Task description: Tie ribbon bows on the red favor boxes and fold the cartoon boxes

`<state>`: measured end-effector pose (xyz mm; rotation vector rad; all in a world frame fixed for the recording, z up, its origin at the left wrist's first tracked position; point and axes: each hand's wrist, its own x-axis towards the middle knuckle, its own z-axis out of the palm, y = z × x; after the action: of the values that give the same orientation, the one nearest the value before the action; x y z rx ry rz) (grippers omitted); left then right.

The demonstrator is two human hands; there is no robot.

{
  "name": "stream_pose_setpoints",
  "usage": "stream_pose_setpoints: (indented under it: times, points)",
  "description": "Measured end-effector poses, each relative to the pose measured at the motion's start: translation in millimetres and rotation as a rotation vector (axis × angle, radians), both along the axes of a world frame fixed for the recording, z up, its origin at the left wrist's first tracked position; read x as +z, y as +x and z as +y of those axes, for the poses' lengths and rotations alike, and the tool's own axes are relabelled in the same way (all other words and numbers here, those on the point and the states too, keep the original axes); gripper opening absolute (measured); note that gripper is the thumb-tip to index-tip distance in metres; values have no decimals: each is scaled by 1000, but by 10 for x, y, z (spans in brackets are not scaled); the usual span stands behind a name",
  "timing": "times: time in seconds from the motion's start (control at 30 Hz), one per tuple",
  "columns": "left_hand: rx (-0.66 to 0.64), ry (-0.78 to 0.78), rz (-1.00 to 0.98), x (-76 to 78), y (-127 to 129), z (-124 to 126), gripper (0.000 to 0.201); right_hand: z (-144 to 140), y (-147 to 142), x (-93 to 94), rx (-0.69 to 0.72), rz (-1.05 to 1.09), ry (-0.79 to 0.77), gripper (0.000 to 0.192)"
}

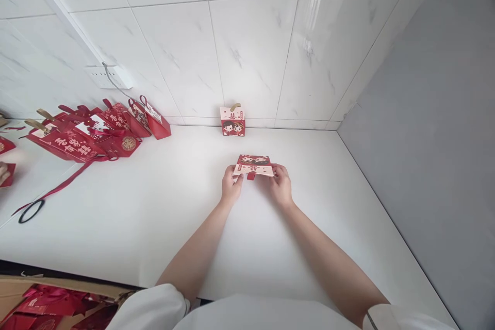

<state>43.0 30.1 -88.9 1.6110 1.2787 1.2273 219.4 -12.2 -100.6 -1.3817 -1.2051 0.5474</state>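
Between my two hands is a red and cream gift box [253, 160] printed with two cartoon figures, its top edge tilted toward me and a short red ribbon loop hanging from it. My left hand [231, 185] grips its left end, thumb in front. On the right end, my right hand [281, 184] has its fingers closed round the edge. Farther back against the wall stands a similar gift box [233, 125], upright, with a gold ribbon handle.
Several red gift boxes [73, 144] with ribbon handles crowd the table's left back, below a wall socket [108, 77]. A red ribbon [67, 181] and a black ring [31, 211] lie nearby. Another person's hand [4, 171] shows at far left. A cardboard box [69, 284] of red packages sits lower left.
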Motion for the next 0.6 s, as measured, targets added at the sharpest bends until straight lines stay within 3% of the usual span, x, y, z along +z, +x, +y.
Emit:
stream_pose_setpoints:
  times: [0.13,0.3,0.47,0.53,0.6]
  points:
    - [-27,-34,16,35,1,-16,23,-71,1,107,-43,27,128,25]
    - [-61,70,-5,120,-7,-99,19,-184,-84,269,-27,-16,277,41]
    - [66,337,29,224,11,-146,59,-206,-184,279,-23,-147,333,50]
    - [46,402,59,253,39,-140,70,-217,-223,304,-33,-280,365,48]
    - [-30,345,5,257,80,-130,74,-231,-271,371,-63,-422,333,42]
